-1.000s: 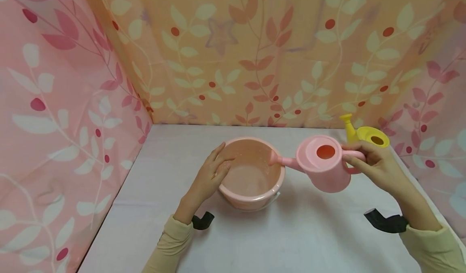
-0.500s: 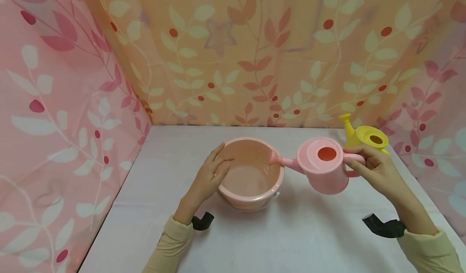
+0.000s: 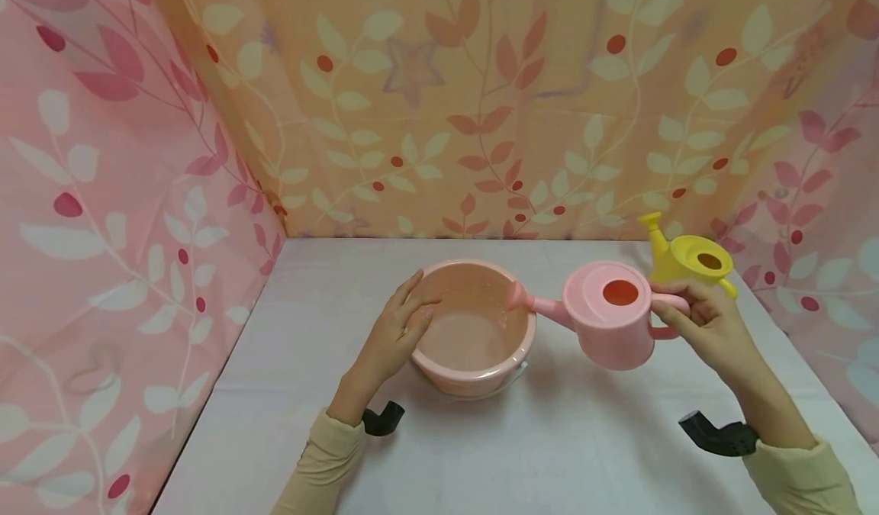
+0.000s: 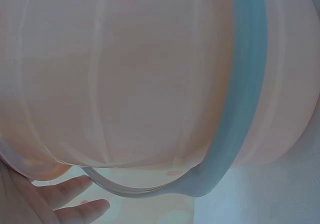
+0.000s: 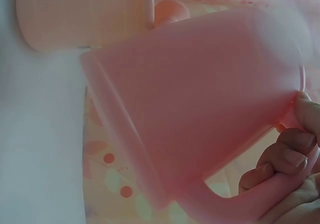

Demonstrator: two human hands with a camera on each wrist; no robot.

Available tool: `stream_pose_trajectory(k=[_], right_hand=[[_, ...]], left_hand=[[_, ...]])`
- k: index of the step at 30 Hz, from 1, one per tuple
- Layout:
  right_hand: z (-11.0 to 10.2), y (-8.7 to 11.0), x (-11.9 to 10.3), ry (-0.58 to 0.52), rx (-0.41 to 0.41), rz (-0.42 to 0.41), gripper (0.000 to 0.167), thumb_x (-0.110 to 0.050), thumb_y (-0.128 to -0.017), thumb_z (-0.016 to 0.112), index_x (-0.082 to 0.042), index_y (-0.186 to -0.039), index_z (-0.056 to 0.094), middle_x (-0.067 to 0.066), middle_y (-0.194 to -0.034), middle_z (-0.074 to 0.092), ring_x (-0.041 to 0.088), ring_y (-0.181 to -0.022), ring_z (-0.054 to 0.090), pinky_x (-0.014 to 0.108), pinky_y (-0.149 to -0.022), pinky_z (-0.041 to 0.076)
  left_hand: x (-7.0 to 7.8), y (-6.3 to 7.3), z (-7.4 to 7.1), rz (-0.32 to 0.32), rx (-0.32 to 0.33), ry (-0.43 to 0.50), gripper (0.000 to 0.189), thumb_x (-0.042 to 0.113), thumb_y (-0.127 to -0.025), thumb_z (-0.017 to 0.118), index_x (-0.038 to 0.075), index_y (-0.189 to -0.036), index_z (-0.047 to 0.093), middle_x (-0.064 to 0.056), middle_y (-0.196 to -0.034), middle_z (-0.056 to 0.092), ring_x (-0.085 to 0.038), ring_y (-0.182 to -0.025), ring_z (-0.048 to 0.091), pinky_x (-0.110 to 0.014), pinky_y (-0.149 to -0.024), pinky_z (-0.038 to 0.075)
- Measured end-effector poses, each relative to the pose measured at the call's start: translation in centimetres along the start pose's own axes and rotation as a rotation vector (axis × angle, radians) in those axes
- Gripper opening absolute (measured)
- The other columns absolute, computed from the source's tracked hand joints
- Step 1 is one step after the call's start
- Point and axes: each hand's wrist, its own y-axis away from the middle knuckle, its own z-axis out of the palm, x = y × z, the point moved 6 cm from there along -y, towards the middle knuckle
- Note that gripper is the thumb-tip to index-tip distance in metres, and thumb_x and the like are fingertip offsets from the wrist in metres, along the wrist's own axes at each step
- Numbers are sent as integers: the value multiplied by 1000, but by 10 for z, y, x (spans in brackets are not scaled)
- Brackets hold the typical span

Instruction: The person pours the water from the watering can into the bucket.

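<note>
At the middle of the table stands a peach-pink bucket [image 3: 474,324] with a white handle hanging at its front; the left wrist view shows its ribbed outer wall. My left hand [image 3: 387,336] holds the bucket's left rim, some fingers inside it and others outside. To the right my right hand [image 3: 710,328] grips the handle of a pink watering can [image 3: 611,320], its fingers curled round the handle in the right wrist view. The can is held above the table, its spout [image 3: 542,305] reaching over the bucket's right rim. No water stream can be made out.
Behind my right hand a yellow watering can [image 3: 693,259] stands at the table's back right. A white cloth covers the table [image 3: 481,454]. Patterned fabric hangs along the back [image 3: 481,156] and both sides.
My right hand has come down slightly with the pink watering can. The spout stays over the bucket. My left hand and the bucket have kept their places.
</note>
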Motion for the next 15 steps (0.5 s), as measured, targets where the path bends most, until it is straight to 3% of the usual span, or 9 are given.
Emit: stream_pose_trajectory(k=[5, 15], right_hand=[[-1, 4, 8, -19, 40, 48, 26, 7, -89, 52, 3, -114, 53, -3, -102, 62, 3, -85, 63, 25, -60, 55], [-2, 10, 22, -171, 67, 82, 25, 4, -91, 50, 2, -116, 53, 1, -100, 61, 9, -81, 57, 21, -62, 54]], left_hand=[[0, 0, 1, 2, 4, -2, 33, 34, -97, 45, 16, -120, 62, -2, -152, 25, -28, -137, 27, -58, -99, 33], [1, 0, 0, 15, 12, -13, 32, 30, -97, 46, 15, -120, 62, -7, -151, 26, -31, -137, 27, -59, -98, 34]])
